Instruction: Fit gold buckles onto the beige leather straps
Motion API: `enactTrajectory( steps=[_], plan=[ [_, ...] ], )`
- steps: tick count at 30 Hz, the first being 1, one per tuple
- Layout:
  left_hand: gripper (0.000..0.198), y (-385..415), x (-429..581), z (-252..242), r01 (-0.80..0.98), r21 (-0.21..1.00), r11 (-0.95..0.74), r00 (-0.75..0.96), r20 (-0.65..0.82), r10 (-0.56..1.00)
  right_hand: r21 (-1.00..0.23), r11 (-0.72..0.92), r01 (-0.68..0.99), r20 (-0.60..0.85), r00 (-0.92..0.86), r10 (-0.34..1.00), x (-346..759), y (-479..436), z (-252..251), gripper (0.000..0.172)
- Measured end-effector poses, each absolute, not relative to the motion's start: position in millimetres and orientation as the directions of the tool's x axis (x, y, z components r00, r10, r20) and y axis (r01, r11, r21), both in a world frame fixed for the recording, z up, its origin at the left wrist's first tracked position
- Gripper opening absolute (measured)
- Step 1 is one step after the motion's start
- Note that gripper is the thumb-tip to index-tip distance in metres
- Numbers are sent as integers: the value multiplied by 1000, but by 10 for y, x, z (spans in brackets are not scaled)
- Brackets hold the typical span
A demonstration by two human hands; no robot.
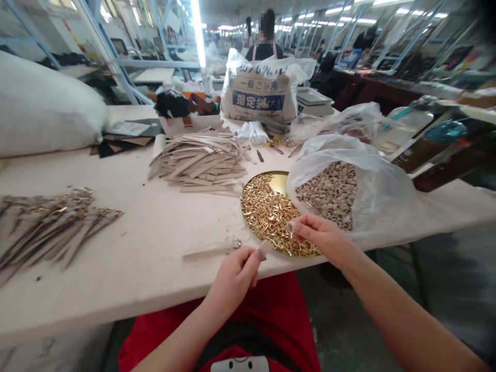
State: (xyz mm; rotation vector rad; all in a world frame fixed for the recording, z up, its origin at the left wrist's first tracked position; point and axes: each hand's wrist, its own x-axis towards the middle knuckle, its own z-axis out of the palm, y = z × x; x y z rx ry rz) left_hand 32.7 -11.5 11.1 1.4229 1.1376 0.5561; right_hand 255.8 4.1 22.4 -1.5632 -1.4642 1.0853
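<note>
My left hand (241, 268) is closed, thumb and fingers pinching a pale beige strap (266, 247) whose end sticks out toward the right. My right hand (315, 232) pinches a small beige loop (290, 226) above a round golden tray (279, 182). Gold metal buckle parts (267, 209) are heaped in that tray. Just left of my left hand, one strap (209, 251) lies flat with a metal piece at its right end. Beside the tray, a clear plastic bag (382, 191) gapes over many small beige loops (329, 191).
Loose beige strips (205, 157) are piled behind the tray. Straps with gold buckles (50, 222) lie at the left. A large white sack (46, 103), a printed bag (259, 90) and scissors (276, 144) are farther back. Another person (267, 49) is beyond the table (147, 268).
</note>
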Motion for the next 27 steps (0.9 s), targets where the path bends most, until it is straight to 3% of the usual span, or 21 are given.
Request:
enactTrajectory(
  steps=[3, 6, 18, 22, 27],
  plan=[
    [33, -168, 305, 180, 332, 940, 75, 391, -209, 896, -985, -151, 88, -158, -77, 984, 2081, -202, 228, 23],
    [32, -256, 176, 196, 420, 908, -1, 408, -188, 893, -981, -191, -32, -188, -81, 979, 1856, -315, 141, 26],
    [27, -510, -71, 174, 496, 859, -128, 458, -134, 879, -975, -179, 130, -205, -226, 952, 1636, -500, 80, 23],
    [11, -556, -85, 142, 379, 925, 32, 395, -193, 898, -970, -240, 47, -245, -211, 946, 1529, -552, 27, 26],
    [11, -564, -121, 104, 212, 964, 161, 416, -238, 878, -966, -231, -113, -207, -193, 959, 1398, -644, -31, 31]
  ],
)
